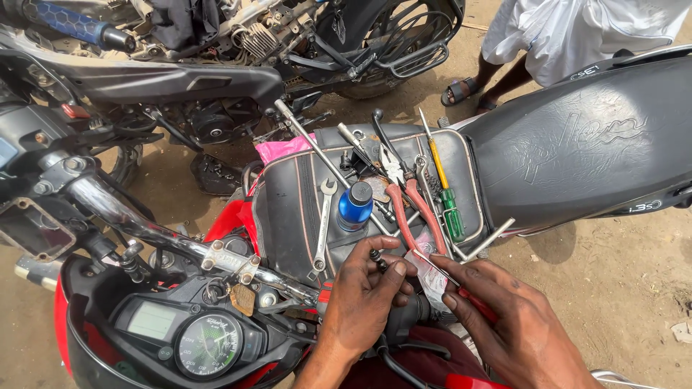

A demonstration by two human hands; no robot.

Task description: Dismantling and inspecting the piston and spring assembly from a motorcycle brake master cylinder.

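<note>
Both my hands work at the lower centre of the frame, over the motorcycle's black padded tank cover.

My left hand pinches a small black bolt-like part, its long axis running up-left to down-right. My right hand grips a crumpled clear plastic packet and a red-handled tool pointing up-left.

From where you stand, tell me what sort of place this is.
Probably an open-air roadside motorcycle repair spot. Hand tools, including red-handled pliers and a spanner, lie spread on the red motorcycle's tank cover, a second, partly stripped motorcycle stands beside it, and the ground is bare dirt.
</note>
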